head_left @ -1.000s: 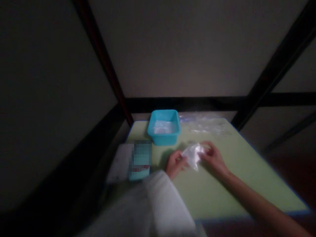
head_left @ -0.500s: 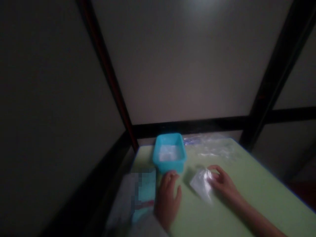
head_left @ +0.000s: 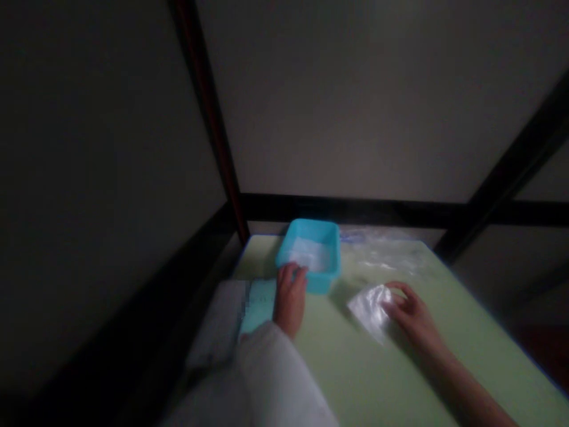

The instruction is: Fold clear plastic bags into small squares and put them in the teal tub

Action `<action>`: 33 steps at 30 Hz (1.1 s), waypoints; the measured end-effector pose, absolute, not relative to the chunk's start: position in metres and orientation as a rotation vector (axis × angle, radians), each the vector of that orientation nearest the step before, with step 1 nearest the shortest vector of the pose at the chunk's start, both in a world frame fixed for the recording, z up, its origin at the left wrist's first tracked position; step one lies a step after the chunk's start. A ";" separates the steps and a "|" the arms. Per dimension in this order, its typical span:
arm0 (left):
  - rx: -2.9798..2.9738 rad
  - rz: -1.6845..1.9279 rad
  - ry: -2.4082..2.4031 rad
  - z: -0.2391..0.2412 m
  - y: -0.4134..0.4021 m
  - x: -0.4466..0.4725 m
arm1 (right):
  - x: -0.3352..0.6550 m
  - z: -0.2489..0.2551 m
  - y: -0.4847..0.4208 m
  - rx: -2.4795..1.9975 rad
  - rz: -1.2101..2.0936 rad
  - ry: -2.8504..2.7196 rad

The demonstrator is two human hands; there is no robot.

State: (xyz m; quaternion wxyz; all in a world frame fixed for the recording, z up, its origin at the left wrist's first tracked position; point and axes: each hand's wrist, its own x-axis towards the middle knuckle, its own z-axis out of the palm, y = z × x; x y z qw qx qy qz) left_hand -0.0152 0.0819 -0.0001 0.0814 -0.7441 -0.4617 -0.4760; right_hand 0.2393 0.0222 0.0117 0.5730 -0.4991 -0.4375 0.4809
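Note:
My right hand (head_left: 411,320) pinches a small clear plastic bag (head_left: 371,311) by its right side, a little above the pale green tabletop (head_left: 355,373). The bag hangs tilted and catches the light; whether anything is inside cannot be made out. My left hand (head_left: 291,299), coming out of a light sleeve, reaches to the front left rim of a turquoise plastic tray (head_left: 324,281). Its fingers are loosely bent and slightly apart, with the tips over the rim. White or clear sheets (head_left: 309,252), perhaps more bags, lie in the tray.
Crumpled clear plastic (head_left: 386,249) lies along the table's back right. At the left edge are a mint-green flat item (head_left: 260,305) and a grey, partly blurred object (head_left: 217,323). A wall (head_left: 347,118) with dark beams stands right behind the table.
My left hand has moved forward from in front of the tray to its rim. My right hand keeps its pinch on the plastic bag. The camera view has shifted slightly.

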 end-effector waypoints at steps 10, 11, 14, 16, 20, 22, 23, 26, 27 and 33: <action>-2.263 -1.517 -1.231 0.004 0.058 -0.016 | 0.254 0.038 0.017 -1.107 1.038 -1.039; -2.258 -1.528 -1.209 0.004 0.053 -0.016 | 0.256 0.045 0.017 -1.106 1.016 -1.047; -2.234 -1.534 -1.169 0.002 0.042 -0.016 | 0.261 0.070 0.017 -1.122 0.957 -1.123; -2.226 -1.517 -1.148 0.002 0.035 -0.016 | 0.262 0.092 0.020 -1.126 0.916 -1.212; -2.234 -1.538 -1.127 0.005 0.025 -0.014 | 0.254 0.135 0.033 -1.127 0.885 -1.407; -2.258 -1.572 -1.150 0.006 0.021 -0.013 | 0.247 0.151 0.043 -1.138 0.926 -1.502; -2.275 -1.589 -1.165 0.006 0.020 -0.013 | 0.244 0.156 0.049 -1.141 0.945 -1.563; -2.304 -1.629 -1.175 0.007 0.016 -0.011 | 0.233 0.165 0.067 -1.142 1.016 -1.770; -2.306 -1.643 -1.167 0.008 0.015 -0.011 | 0.230 0.166 0.073 -1.136 1.037 -1.850; -2.295 -1.697 -1.122 0.011 0.015 -0.008 | 0.217 0.170 0.101 -1.065 0.955 -2.291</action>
